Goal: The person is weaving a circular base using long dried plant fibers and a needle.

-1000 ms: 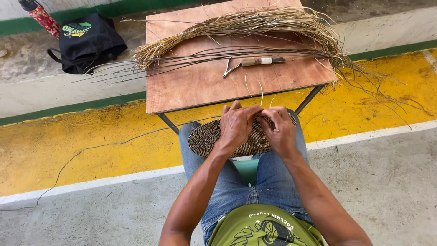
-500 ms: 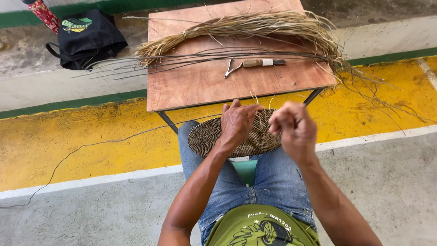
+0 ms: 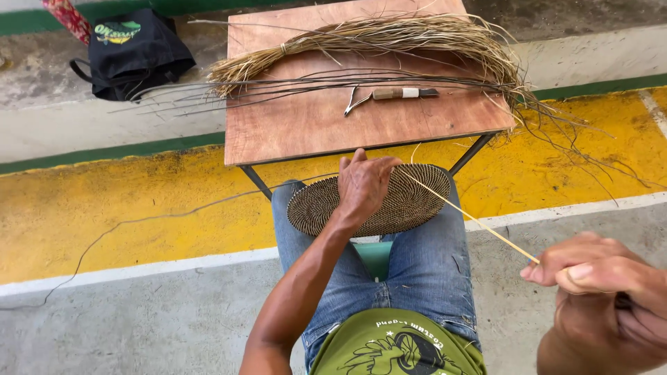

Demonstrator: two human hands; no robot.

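Observation:
A flat, round woven mat (image 3: 410, 201) of dark fibre rests on my lap, across my jeans. My left hand (image 3: 363, 184) lies on top of it and presses it down, fingers bent near its far rim. A thin pale strand (image 3: 469, 217) runs taut from the mat to my right hand (image 3: 590, 267), which pinches its end low at the right, well away from the mat.
A small wooden table (image 3: 313, 132) stands in front of my knees. On it lie a bundle of dried grass (image 3: 389, 38), several dark thin stems (image 3: 278, 87) and a knife with a wooden handle (image 3: 392, 94). A black bag (image 3: 132, 52) sits on the concrete ledge at the left.
My right hand has left the mat and pulled back to the lower right, drawing the pale strand out taut. The left hand stays on the mat.

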